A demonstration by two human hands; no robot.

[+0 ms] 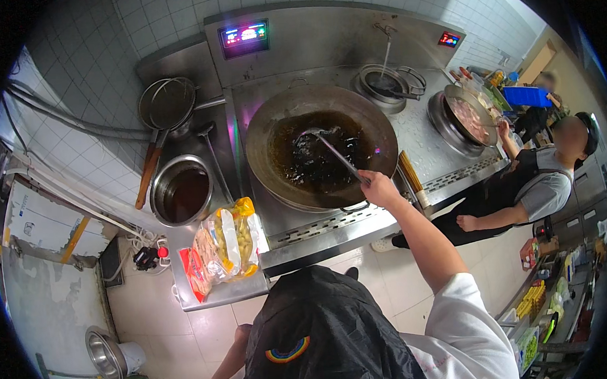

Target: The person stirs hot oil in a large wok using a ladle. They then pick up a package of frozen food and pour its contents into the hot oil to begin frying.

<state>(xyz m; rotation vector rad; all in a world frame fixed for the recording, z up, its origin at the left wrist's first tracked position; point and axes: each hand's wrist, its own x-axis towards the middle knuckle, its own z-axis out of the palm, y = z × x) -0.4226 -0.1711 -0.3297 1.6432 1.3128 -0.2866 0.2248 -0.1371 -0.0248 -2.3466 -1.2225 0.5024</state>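
Observation:
My right hand grips the metal handle of a ladle, above the near right rim of a large wok. The ladle's head dips into dark, glossy liquid, probably oil, and light glints off its surface. My left hand hangs low by the black apron. It is partly hidden, so its fingers cannot be made out. Left of the wok are plastic bags of food on the counter's front corner and a steel pot of brown liquid.
Wire strainers rest behind the pot, beside a long-handled utensil. A bamboo brush lies right of the wok. Farther right, a co-worker holds a second wok containing pale food. A tap stands above a pot.

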